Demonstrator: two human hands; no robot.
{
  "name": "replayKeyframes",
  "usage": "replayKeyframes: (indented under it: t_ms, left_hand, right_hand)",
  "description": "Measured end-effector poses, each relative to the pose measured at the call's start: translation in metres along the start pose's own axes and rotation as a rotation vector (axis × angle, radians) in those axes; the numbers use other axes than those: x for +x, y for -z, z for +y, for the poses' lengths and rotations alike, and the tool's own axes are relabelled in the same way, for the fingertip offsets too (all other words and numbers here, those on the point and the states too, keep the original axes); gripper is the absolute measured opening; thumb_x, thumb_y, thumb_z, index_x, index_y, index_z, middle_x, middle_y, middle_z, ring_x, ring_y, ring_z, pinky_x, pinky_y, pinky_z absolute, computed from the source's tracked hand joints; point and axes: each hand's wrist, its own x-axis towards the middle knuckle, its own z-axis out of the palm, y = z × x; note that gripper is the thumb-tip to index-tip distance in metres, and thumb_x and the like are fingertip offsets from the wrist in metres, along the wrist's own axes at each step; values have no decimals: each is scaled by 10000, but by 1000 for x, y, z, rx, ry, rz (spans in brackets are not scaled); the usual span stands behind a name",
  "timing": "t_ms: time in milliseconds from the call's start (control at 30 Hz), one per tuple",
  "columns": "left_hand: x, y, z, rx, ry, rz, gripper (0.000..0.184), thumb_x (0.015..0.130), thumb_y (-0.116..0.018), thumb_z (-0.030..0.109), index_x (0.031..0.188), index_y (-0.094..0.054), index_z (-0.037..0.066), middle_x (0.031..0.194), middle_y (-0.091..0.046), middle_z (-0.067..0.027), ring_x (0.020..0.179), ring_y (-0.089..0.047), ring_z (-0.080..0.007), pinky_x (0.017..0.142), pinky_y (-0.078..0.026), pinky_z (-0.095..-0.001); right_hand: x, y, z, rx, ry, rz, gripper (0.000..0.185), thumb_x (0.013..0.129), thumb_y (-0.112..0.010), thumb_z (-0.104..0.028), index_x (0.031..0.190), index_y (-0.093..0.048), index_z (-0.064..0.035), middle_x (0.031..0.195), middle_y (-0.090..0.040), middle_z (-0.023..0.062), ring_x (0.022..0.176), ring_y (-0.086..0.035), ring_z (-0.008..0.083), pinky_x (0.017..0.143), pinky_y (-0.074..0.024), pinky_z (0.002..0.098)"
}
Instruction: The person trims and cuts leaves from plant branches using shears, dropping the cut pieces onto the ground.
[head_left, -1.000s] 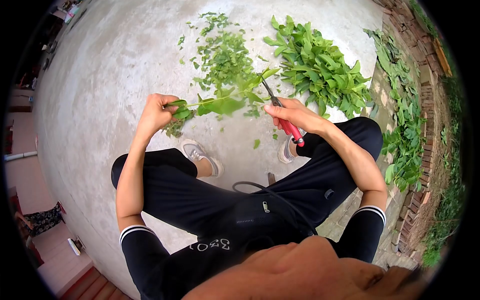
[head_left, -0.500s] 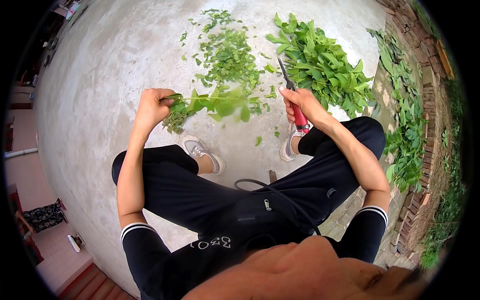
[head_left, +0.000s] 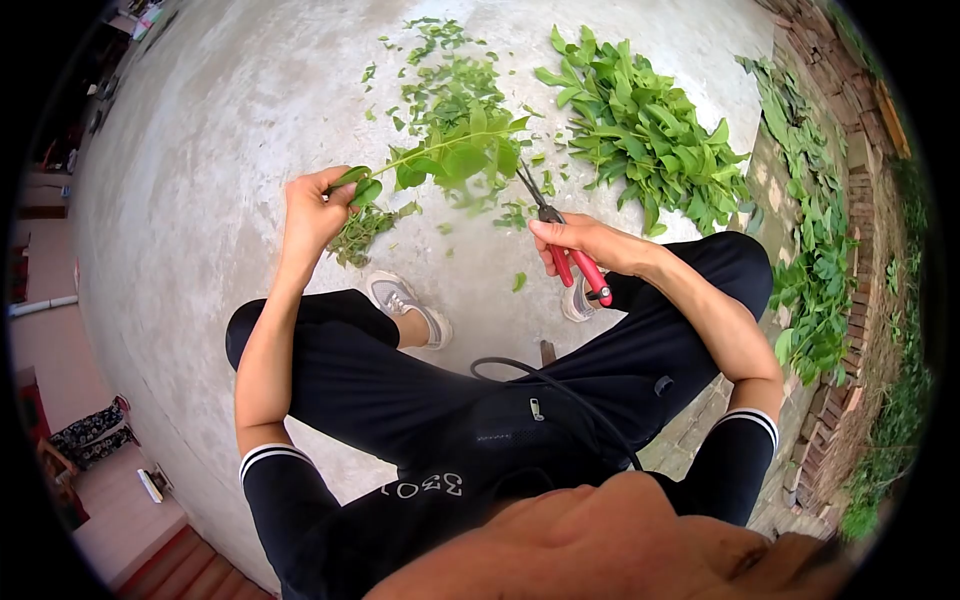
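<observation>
My left hand (head_left: pixel 318 208) is closed around the stem end of a leafy branch (head_left: pixel 465 152), which reaches out to the right with its leaves partly blurred. In my right hand (head_left: pixel 580 243) is a pair of red-handled pruning shears (head_left: pixel 592 276), their dark blades parted and pointing up and left near the branch's leafy tip. Cut leaf pieces (head_left: pixel 455 88) lie scattered on the concrete behind the branch. Below my left hand sits a small heap of cut stems (head_left: pixel 358 236).
A large pile of leafy branches (head_left: pixel 650 135) lies at the right on the concrete (head_left: pixel 220 130). More greenery (head_left: pixel 815 290) runs along a brick edging (head_left: pixel 848 270) further right. Another person's patterned trouser legs (head_left: pixel 92 432) show at the far left.
My right hand has moved left and down, and the shears' blades and handles have spread apart. The branch in my left hand has swung upward at its leafy end.
</observation>
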Motion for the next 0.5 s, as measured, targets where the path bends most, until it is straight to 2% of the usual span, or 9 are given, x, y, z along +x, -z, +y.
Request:
replayKeyframes:
  t_ms: [100, 200, 233, 300, 400, 433, 500]
  left_hand:
    - [-3, -10, 6, 109, -69, 32, 198, 894, -602, -35, 1025, -746, 4, 731, -712, -101, 625, -635, -102, 594, -489, -278]
    - [-7, -20, 9, 67, -98, 50, 190, 894, -606, -29, 1023, -740, 8, 743, -711, -125, 641, -651, -111, 604, -498, -282]
    - [-8, -20, 15, 76, -81, 20, 167, 899, -610, -24, 1004, -738, -1, 728, -709, -102, 658, -660, -101, 600, -492, -269]
    - [-8, -23, 13, -14, -29, -4, 163, 919, -598, -26, 1011, -733, -20, 742, -708, -82, 661, -656, -101, 594, -487, -266]
    - [-5, -29, 0, -254, 56, -14, 168, 950, -578, -29, 1037, -721, -51, 777, -703, -64, 653, -638, -100, 589, -480, -259]
    - [-3, -30, -5, -351, 87, -11, 172, 961, -571, -29, 1048, -715, -61, 791, -700, -60, 649, -630, -100, 589, -477, -256]
    - [-3, -30, -11, -397, 94, -58, 168, 962, -587, -23, 1077, -703, -65, 802, -695, -74, 649, -613, -114, 605, -481, -257]
  right_hand:
    - [3, -1, 1, 98, 58, -84, 589, 1009, -463, -628, 944, -559, -51, 873, -618, 98, 820, -634, 194, 748, -522, 342]
    - [4, -1, -1, 171, 104, -124, 584, 1029, -425, -609, 984, -568, -45, 910, -620, 101, 874, -641, 213, 836, -524, 375]
    - [3, -1, -3, 209, 123, -133, 584, 1036, -410, -602, 1003, -571, -41, 923, -620, 103, 890, -642, 221, 868, -522, 391]
    - [-1, -2, -10, 336, 178, -144, 588, 1051, -376, -583, 1048, -575, -29, 952, -616, 110, 918, -643, 241, 937, -514, 431]
    - [-6, -8, -19, 708, 222, -187, 632, 1049, -387, -573, 1026, -624, 13, 951, -666, 154, 863, -678, 304, 920, -514, 475]
    - [-3, -3, -14, 759, 292, -331, 581, 1065, -395, -515, 1140, -586, 28, 1056, -653, 165, 963, -668, 341, 950, -507, 513]
    - [-6, -5, -17, 793, 304, -374, 587, 1067, -391, -510, 1154, -584, 38, 1059, -654, 173, 991, -665, 338, 961, -503, 512]
